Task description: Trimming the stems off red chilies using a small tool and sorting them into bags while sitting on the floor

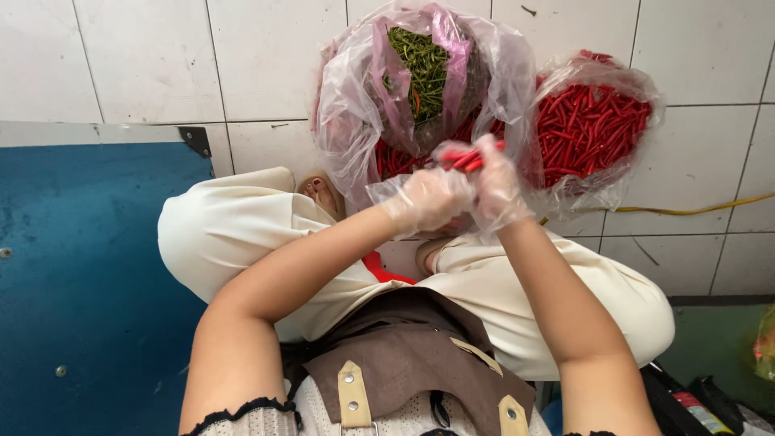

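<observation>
Both my hands wear thin clear plastic gloves and meet in front of me. My left hand (pixel 424 198) and my right hand (pixel 494 182) together hold a small bunch of red chili peppers (pixel 462 158). Just beyond them a clear plastic bag (pixel 347 121) holds red chilies at the bottom, and a pinkish bag of green chili stems (pixel 420 64) rests inside it. To the right, a second clear bag (pixel 593 129) is full of red chilies. I sit with cream trousers (pixel 226 234) and a brown apron (pixel 404 347).
White floor tiles (pixel 145 56) lie under the bags. A blue metal panel (pixel 81 274) fills the left side. A yellow cable (pixel 694 210) runs across the tiles at the right. Dark packages and a small bag (pixel 763 347) lie at the lower right on a green floor.
</observation>
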